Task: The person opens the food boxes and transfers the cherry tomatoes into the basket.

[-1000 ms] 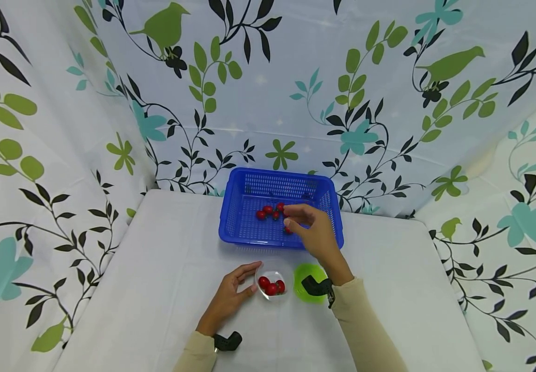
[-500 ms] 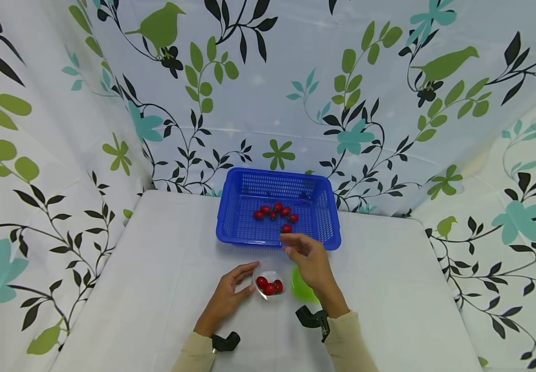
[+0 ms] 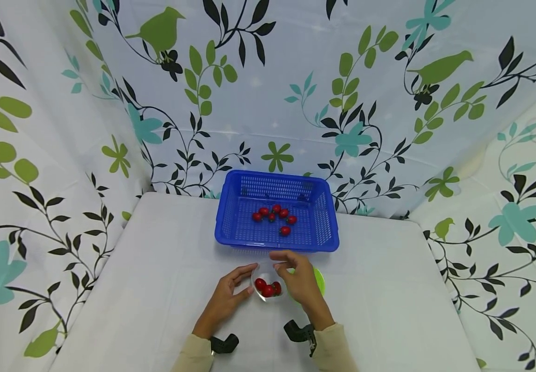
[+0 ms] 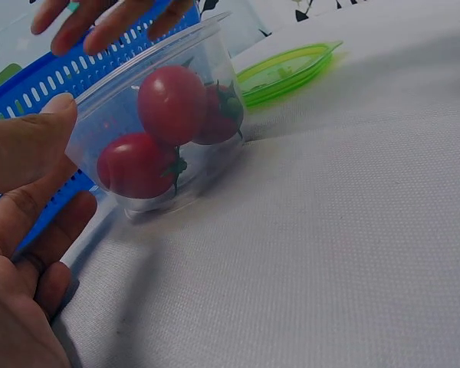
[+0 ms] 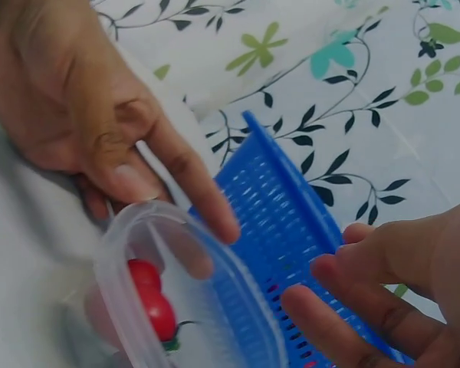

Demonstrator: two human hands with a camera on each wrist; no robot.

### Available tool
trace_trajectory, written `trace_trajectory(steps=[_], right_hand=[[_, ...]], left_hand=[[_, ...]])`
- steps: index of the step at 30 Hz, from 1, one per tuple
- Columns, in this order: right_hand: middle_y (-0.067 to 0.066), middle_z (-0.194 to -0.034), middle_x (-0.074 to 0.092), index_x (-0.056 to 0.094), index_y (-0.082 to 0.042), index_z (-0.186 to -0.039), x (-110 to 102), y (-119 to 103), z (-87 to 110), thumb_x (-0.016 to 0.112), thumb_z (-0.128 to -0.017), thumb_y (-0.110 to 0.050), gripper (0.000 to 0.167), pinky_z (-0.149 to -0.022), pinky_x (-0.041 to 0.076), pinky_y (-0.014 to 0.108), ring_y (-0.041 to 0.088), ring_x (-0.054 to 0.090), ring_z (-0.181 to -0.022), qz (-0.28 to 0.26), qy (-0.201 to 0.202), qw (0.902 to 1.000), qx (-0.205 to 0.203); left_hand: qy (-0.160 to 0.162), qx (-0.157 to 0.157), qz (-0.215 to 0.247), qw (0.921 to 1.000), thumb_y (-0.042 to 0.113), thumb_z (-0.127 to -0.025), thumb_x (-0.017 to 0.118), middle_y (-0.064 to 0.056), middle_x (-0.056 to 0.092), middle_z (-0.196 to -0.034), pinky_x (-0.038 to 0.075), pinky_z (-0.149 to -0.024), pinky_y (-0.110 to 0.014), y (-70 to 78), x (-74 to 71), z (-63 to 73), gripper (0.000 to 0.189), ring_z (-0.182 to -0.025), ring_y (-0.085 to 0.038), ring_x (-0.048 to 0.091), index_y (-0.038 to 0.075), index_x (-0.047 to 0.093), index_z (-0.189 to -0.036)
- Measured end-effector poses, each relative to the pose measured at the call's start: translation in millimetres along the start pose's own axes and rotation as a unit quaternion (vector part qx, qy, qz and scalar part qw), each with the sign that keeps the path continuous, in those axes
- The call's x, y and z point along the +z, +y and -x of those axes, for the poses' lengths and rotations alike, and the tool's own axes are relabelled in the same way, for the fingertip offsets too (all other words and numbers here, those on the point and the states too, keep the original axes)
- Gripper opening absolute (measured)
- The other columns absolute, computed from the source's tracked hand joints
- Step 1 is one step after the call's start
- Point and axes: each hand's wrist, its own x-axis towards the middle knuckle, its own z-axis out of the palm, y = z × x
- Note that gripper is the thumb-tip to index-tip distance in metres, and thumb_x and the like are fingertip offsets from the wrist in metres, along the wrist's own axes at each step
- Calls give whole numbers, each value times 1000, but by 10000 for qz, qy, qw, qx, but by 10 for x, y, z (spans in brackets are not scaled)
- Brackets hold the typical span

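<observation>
My left hand [image 3: 228,294] holds the side of a small clear plastic container [image 4: 92,115] with its thumb and fingers. Several cherry tomatoes [image 4: 172,105] with green stems lie inside; three show plainly. Just to the right of the container, near its rim, is my right hand [image 3: 301,281]. Its fingers [image 5: 318,307] are loosely bent, and I see nothing between them in the right wrist view. A green lid [image 4: 291,73] lies flat on the table, partly behind the right hand in the head view.
Behind the hands stands a blue perforated basket [image 3: 230,237] with several cherry tomatoes [image 3: 285,231] on its floor. White cloth [image 3: 156,268] covers the table. A leaf-patterned curtain [image 3: 258,103] hangs at the back and both sides.
My right hand has moved from over the basket toward me and left, to beside the clear container. The left hand keeps its hold; tomatoes visible in the container look the same.
</observation>
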Motion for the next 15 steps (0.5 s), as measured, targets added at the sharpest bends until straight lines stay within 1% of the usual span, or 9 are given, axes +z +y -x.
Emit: trace_trajectory(steps=[3,6,9,12,15], right_hand=[[-1,-131,75,74,-20,-131,55,68,19,64,-104,-9,30,-96,62,37,23,68,-117,115,-112,9999,46],[0,-131,74,73,-19,-132,102,135,32,64,-104,-7,32,-93,63,35,24,69,-117,222,-246,9994,49],[3,-132,74,73,-18,-132,139,172,44,65,-102,-5,33,-90,65,36,26,71,-117,339,-364,9988,5],[4,-132,74,73,-17,-132,164,177,46,65,-102,-6,33,-89,65,38,26,72,-116,501,-433,9978,-48],[3,-131,75,74,-17,-132,177,164,50,65,-102,-6,33,-92,64,42,26,73,-115,728,-439,9962,-165]], left_hand=[[-18,38,17,10000,10,-103,68,-5,56,-160,35,-119,-16,-7,-3,10,52,-152,-30,49,21,56,-153],[-17,-45,63,10000,12,-103,69,-1,56,-160,33,-119,-14,4,-1,18,53,-152,-28,49,23,55,-153],[-6,-97,147,9998,12,-103,69,-2,57,-159,31,-119,-12,14,5,18,53,-152,-29,48,23,55,-153],[1,-68,192,9998,10,-103,69,-3,58,-159,32,-120,-13,7,6,13,53,-152,-30,49,21,55,-153],[8,-34,215,9998,9,-103,68,-4,58,-158,33,-121,-16,-2,7,11,53,-151,-29,50,20,55,-153]])
